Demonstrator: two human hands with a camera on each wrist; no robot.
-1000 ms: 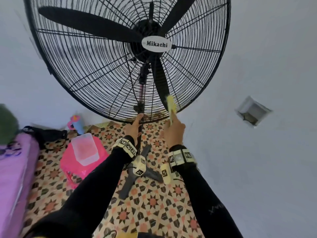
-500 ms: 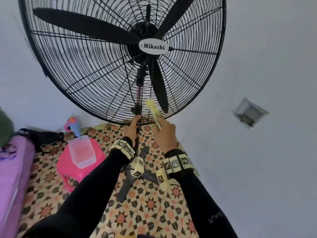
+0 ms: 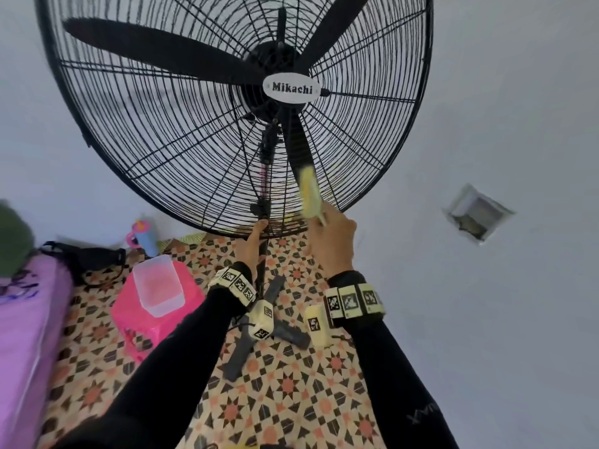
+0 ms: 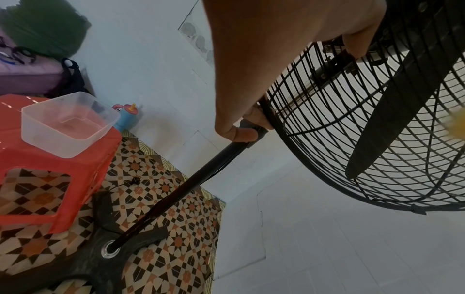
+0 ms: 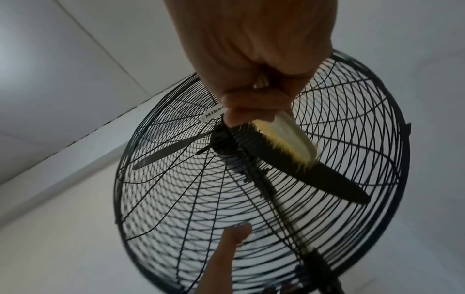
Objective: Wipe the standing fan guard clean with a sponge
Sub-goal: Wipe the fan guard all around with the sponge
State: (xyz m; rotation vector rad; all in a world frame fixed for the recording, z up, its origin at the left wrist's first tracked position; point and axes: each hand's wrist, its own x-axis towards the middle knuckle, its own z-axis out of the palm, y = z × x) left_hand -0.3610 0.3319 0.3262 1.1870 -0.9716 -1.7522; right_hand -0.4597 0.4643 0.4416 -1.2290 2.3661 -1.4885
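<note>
Low on the black wire fan guard (image 3: pixel 181 163), right hand (image 3: pixel 334 241) clamped round a yellow sponge (image 3: pixel 309 197), sponge poking up past the fingers and pressed flat against the wires over the downward blade (image 5: pixel 314 175). Left hand (image 3: pixel 251 244) curled round the pole (image 4: pixel 201 179) just beneath the guard's rim. Reading "Mikachi" on the white hub badge (image 3: pixel 291 88).

Soft, even daylight; right-wrist view dim, backlit. Sponge (image 3: pixel 309 192) above the right hand (image 3: pixel 332 243) motion-blurred; wide-angle edges bend.
</note>
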